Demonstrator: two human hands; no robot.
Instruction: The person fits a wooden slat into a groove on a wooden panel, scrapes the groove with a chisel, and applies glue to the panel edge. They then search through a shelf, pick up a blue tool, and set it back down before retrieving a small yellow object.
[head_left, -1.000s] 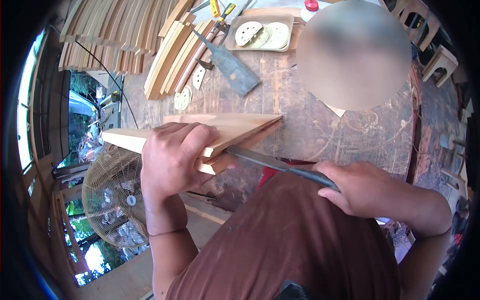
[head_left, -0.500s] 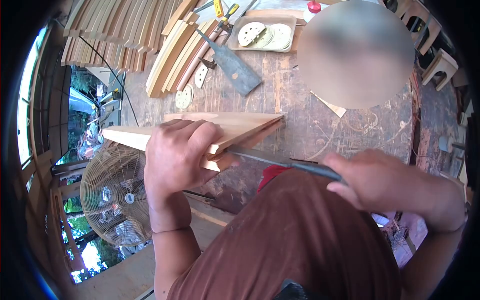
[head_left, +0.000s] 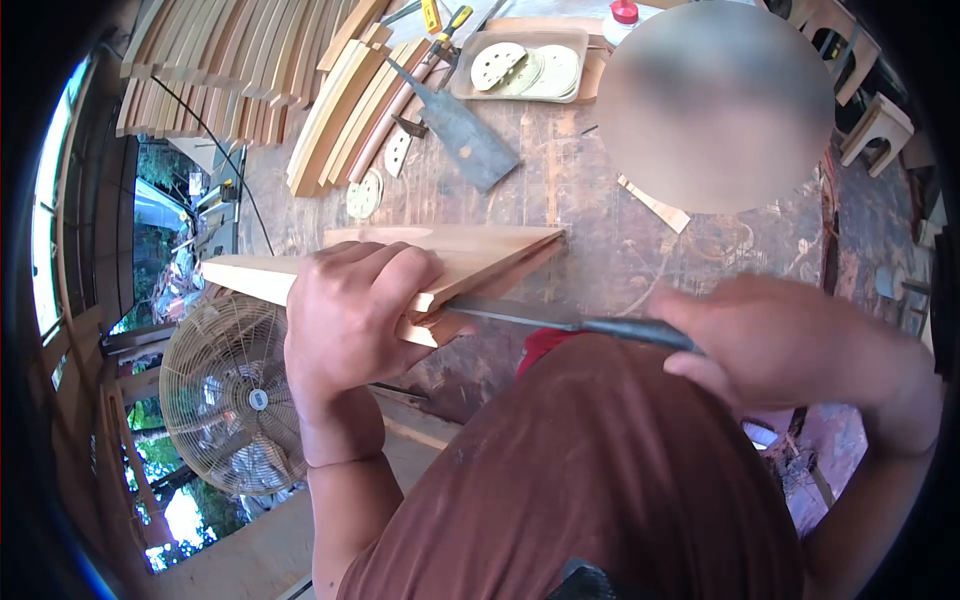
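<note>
My left hand (head_left: 355, 310) is wrapped over a pale wooden piece (head_left: 480, 262), pressing it at the bench's front edge. The piece has a notched, grooved end that points toward me. My right hand (head_left: 765, 335) is closed round the dark handle of what looks like a file (head_left: 530, 315). Its narrow grey blade lies along the notch beside my left hand; the tip is hidden by the wood. My right hand is slightly smeared by motion.
On the worn workbench (head_left: 560, 190) lie a grey saw blade (head_left: 465, 140), sanding discs (head_left: 365, 193), a plastic tray (head_left: 570, 92) of discs and stacked curved wood strips (head_left: 350, 120). A caged fan (head_left: 230, 395) stands at left. A blurred disc covers the upper right.
My right hand has shifted slightly right, drawing the file back a little. My left hand stays on the wood; the whole view has moved slightly.
</note>
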